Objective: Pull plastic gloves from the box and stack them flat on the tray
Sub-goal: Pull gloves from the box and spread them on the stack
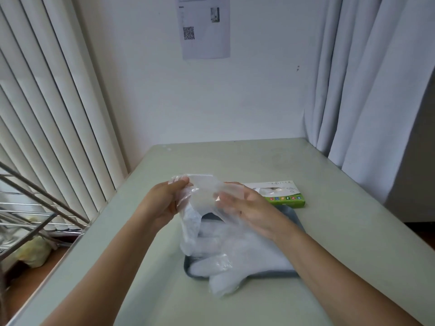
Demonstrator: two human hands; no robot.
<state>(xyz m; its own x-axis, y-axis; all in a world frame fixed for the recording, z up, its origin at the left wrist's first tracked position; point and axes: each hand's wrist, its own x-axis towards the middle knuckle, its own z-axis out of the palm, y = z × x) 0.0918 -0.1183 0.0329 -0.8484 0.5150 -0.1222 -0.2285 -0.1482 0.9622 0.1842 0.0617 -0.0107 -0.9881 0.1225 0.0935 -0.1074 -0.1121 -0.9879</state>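
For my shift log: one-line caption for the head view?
Left hand and right hand spread a glove above stacked gloves on the tray.

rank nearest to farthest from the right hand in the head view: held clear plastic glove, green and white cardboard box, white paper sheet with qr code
1. Clear plastic glove, touching the right hand.
2. Green and white cardboard box, on the table just beyond it.
3. White paper sheet, high on the back wall.
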